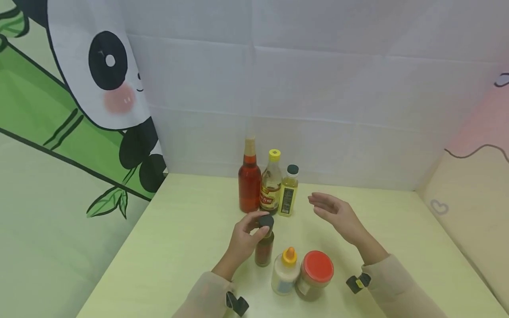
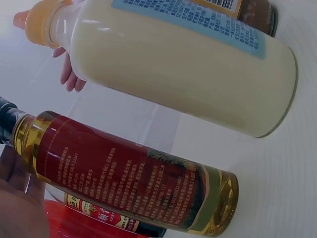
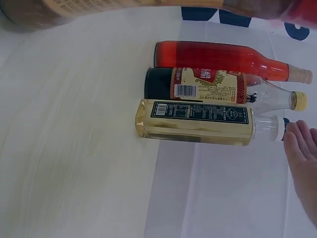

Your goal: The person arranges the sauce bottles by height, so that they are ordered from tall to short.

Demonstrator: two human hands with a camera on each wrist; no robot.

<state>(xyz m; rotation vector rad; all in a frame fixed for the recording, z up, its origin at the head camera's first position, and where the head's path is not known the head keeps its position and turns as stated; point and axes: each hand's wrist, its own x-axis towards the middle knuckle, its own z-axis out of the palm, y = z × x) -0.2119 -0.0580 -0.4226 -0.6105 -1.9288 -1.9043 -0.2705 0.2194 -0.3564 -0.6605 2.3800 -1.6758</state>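
My left hand (image 1: 242, 237) pinches the dark cap of a small oil bottle (image 1: 264, 251) between thumb and fingers. That bottle stands upright, and its dark red label (image 2: 119, 168) fills much of the left wrist view. My right hand (image 1: 333, 215) is raised with straight fingers and holds nothing, right of a bottle of pale yellow liquid (image 1: 288, 196) with a dark green cap. Left of that bottle stand a yellow-capped bottle (image 1: 271, 185) with a red and yellow label and a tall bottle of red liquid (image 1: 249, 190).
Near the front stand a cream-coloured squeeze bottle (image 1: 284, 278) with an orange nozzle and a red-lidded jar (image 1: 318, 267), side by side. A pale table (image 1: 191, 221) carries everything. Behind it hangs a white cloth (image 1: 318, 97); printed panels flank both sides.
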